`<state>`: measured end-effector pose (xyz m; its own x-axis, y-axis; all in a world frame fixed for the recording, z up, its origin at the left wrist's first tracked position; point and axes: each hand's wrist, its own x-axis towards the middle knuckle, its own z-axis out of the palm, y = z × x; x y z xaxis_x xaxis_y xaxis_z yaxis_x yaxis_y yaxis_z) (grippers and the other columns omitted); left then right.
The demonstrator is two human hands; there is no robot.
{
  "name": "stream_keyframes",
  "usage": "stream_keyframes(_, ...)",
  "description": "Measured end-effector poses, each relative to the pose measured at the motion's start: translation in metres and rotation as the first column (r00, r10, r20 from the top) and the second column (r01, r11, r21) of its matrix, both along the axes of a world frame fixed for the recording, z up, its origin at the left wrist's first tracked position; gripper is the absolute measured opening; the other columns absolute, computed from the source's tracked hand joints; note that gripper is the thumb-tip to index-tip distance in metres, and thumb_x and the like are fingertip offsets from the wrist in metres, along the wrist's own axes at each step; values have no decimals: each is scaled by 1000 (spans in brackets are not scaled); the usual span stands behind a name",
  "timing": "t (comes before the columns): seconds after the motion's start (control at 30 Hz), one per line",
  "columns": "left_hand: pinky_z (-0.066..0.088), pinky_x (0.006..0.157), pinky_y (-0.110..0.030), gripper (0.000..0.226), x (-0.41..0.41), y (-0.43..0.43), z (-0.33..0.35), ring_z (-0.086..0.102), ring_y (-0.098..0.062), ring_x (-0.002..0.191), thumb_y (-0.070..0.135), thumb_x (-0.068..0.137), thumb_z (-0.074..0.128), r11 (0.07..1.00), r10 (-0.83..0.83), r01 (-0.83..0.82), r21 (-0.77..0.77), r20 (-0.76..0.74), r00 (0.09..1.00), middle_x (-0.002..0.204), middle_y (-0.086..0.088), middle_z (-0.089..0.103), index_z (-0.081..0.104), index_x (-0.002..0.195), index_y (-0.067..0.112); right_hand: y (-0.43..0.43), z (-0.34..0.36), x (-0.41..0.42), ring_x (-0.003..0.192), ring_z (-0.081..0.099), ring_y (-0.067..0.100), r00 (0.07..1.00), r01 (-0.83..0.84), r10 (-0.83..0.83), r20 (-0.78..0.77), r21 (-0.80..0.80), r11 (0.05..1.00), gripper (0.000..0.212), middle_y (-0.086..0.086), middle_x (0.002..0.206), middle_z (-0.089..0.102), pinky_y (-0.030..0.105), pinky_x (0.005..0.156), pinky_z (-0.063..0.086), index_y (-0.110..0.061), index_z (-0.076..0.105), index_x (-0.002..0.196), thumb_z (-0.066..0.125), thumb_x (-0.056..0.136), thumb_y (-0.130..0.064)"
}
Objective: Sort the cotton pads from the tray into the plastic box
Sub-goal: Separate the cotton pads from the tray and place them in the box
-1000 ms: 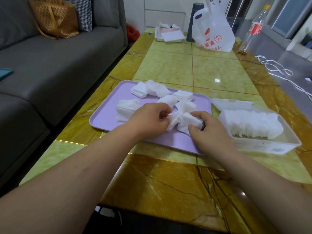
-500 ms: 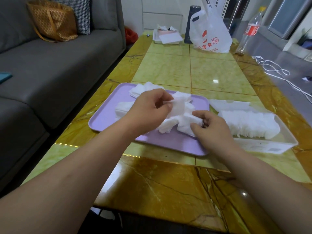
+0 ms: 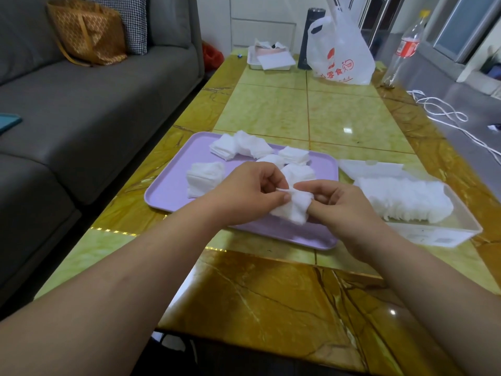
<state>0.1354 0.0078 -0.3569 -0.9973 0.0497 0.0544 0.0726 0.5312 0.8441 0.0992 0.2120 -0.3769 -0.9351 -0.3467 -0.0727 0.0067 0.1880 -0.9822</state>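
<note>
A bunch of white cotton pads [image 3: 294,208] is held between both hands above the front part of the lilac tray [image 3: 173,185]. My left hand [image 3: 249,194] pinches its left side and my right hand [image 3: 344,210] grips its right side. Several small stacks of pads [image 3: 245,147] lie on the tray's far half, and another stack [image 3: 204,177] sits at its left. The clear plastic box [image 3: 461,226] stands right of the tray with a row of pads [image 3: 404,199] in it.
The box's clear lid [image 3: 371,168] lies behind the box. At the table's far end are a white plastic bag [image 3: 341,55], a dark flask [image 3: 311,36], a small white tray [image 3: 271,59] and a bottle [image 3: 404,47]. A grey sofa [image 3: 95,99] runs along the left; a white cable [image 3: 447,115] lies at the right.
Both hands gathered loose pads off the tray, lifted them, and now squeeze them into one compact bunch nearer to me. The camera view has tilted slightly.
</note>
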Motion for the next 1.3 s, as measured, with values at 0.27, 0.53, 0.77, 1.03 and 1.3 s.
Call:
stream_keyframes(0.27, 46, 59, -18, 10, -4, 2, -4, 56, -5, 59, 22, 87, 78, 999, 25, -27, -30, -59, 998, 71, 3, 67, 69, 85, 20, -1, 8, 2, 94, 74, 33, 997, -40, 46, 63, -91, 995, 39, 19, 91, 74, 52, 92, 60, -12, 74, 117, 67, 84, 6)
stream_keyframes(0.53, 44, 70, -20, 9, -9, -11, -8, 57, 0, 69, 27, 90, 70, 961, 142, -172, -215, -147, 979, 94, 14, 68, 68, 98, 25, -4, -6, 1, 79, 66, 6, 979, 140, -117, -168, 130, 982, 33, -4, 97, 74, 24, 79, 53, -25, 70, 120, 73, 90, -11)
stream_keyframes(0.77, 47, 81, -27, 31, -10, -14, -20, 60, -12, 95, 45, 85, 73, 878, 129, -111, -466, 7, 992, 99, 15, 62, 69, 112, 30, -3, -10, 1, 89, 66, 7, 967, 168, -110, -231, 246, 955, 36, -7, 112, 71, 24, 83, 53, -27, 67, 125, 69, 91, -13)
stream_keyframes(1.03, 53, 86, -34, 28, -12, -11, -16, 62, -15, 93, 43, 89, 68, 836, 71, -54, -547, 10, 997, 103, 12, 66, 69, 114, 30, -1, -10, -1, 97, 66, 9, 976, 142, -79, -204, 317, 938, 35, -10, 110, 69, 29, 91, 53, -30, 68, 123, 69, 91, -19)
stream_keyframes(1.3, 54, 81, -33, 25, -8, -13, -15, 60, -16, 87, 24, 88, 61, 847, 62, -52, -529, 1, 998, 76, 19, 54, 69, 111, 31, 0, -9, 0, 95, 68, 14, 979, 115, -53, -195, 319, 941, 33, -11, 105, 69, 31, 90, 55, -30, 68, 122, 68, 91, -18)
